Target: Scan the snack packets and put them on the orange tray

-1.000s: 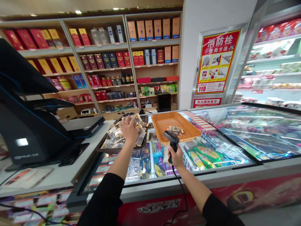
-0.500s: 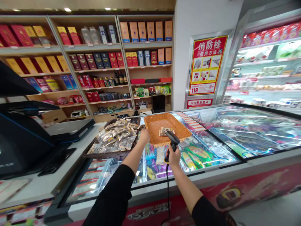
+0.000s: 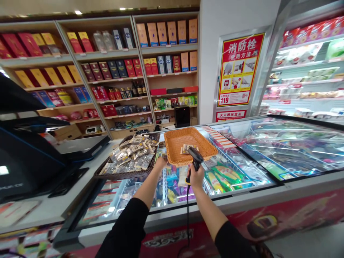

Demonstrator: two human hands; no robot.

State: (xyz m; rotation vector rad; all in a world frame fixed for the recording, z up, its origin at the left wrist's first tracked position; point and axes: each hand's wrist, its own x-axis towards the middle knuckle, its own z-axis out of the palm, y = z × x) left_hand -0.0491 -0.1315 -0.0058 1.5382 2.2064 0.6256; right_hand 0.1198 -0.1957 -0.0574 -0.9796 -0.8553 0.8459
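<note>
My right hand (image 3: 197, 175) is wrapped round the handle of a black barcode scanner (image 3: 196, 157), whose cord hangs down in front of the freezer. The scanner's head is over the near side of an orange wicker basket (image 3: 174, 134), beside a few small packets (image 3: 185, 148) lying in it. Just left of that basket's near-left corner is my left hand (image 3: 160, 163), its fingers turned away and blurred. A dark brown basket (image 3: 118, 175) heaped with clear-and-tan packets (image 3: 137, 150) stands left of this hand.
Both baskets rest on a glass-topped chest freezer (image 3: 242, 191) full of packaged goods. At the left, a checkout machine (image 3: 27, 157) sits on a white counter (image 3: 53, 204). Shelves (image 3: 113, 80) of boxes and bottles line the back, and a lit display fridge (image 3: 309, 79) stands at the right.
My left hand has moved slightly down and left along the orange basket's side. My right hand and the scanner have shifted a little left. The view has tilted slightly.
</note>
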